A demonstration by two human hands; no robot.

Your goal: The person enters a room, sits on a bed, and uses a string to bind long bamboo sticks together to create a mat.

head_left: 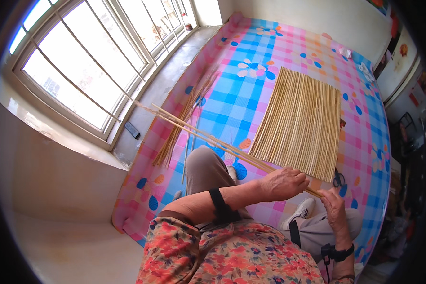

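My left hand (285,183) is closed around a few long pale reed stalks (208,136) that slant up to the left toward the window sill. My right hand (332,203) grips the same stalks at their lower right end, just beside the left hand. A mat of bound reed stalks (300,122) lies flat on the checked pink and blue cloth (251,52) right behind both hands. A loose bundle of reed stalks (184,118) lies along the cloth's left edge. My knees and one white shoe (302,210) are under the hands.
Blue-handled scissors (338,179) lie on the cloth by the mat's near right corner. A large window (87,57) and a grey sill (163,85) run along the left, with a dark flat object (132,129) on the sill. Furniture stands at the right.
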